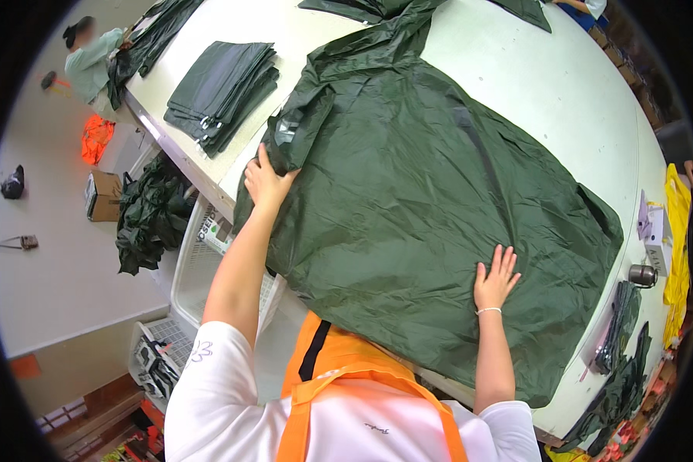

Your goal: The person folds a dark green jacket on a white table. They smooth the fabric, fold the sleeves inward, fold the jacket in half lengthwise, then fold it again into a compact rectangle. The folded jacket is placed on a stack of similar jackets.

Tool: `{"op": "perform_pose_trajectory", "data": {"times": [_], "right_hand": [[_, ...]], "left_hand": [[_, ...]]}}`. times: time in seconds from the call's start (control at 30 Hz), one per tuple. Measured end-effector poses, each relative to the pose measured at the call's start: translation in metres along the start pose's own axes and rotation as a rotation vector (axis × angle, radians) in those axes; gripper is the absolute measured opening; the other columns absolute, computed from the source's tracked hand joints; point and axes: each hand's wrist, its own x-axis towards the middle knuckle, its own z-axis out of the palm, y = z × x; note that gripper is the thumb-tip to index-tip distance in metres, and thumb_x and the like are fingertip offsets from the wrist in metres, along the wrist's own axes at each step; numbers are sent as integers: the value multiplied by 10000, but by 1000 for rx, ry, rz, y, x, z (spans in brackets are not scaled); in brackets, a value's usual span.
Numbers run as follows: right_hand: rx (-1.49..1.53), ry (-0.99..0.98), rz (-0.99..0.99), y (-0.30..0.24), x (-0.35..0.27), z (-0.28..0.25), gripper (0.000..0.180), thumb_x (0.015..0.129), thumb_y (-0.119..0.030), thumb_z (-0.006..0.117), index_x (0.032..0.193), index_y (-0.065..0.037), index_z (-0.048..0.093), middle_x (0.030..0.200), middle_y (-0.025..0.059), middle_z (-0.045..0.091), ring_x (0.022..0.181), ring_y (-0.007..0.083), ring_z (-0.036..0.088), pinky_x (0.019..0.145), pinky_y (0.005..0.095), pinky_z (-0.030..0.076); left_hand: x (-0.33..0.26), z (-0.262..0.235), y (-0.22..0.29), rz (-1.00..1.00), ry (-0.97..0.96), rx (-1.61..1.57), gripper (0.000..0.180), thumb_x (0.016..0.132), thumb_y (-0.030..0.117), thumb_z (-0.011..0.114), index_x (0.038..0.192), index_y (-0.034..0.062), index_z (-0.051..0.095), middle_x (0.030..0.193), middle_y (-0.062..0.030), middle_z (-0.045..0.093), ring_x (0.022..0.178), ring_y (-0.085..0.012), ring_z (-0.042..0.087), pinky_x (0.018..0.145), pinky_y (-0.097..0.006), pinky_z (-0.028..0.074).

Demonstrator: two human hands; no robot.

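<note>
A large dark green raincoat [393, 192], made of thin crinkled fabric, lies spread over the white table in front of me. Its narrower part reaches away toward the far side. At its left edge my left hand [268, 179] grips a turned-over flap [306, 131] that bears a shiny patch; some of the fingers are hidden by the cloth. My right hand [497, 281] rests flat on the raincoat's near right part, fingers spread, holding nothing.
A stack of folded green garments [223, 92] lies at the table's far left. White plastic baskets [189, 266] and a heap of green cloth [154, 212] stand left below the table edge. A metal cup [643, 276] and yellow cloth [676, 254] are at right. Another person [92, 65] works far left.
</note>
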Motion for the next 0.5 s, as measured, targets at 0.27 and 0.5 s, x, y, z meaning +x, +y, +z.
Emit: {"op": "perform_pose_trajectory", "data": {"times": [0.27, 0.5], "right_hand": [[-20, -112, 140, 37, -28, -10, 636, 930, -318, 465, 1488, -158, 206, 1564, 75, 109, 1437, 280, 95, 1116, 565, 89], [-40, -190, 221, 23, -43, -15, 663, 921, -325, 479, 1489, -141, 192, 1565, 82, 104, 1441, 279, 86, 1123, 545, 91]], "left_hand": [[148, 30, -37, -211, 616, -235, 471, 846, 298, 636, 1127, -69, 546, 1197, -288, 522, 1068, -383, 521, 950, -444, 381], [171, 87, 35, 660, -165, 183, 698, 853, 535, 535, 1443, 223, 331, 1536, -37, 231, 1420, -270, 180, 1121, -555, 86]]}}
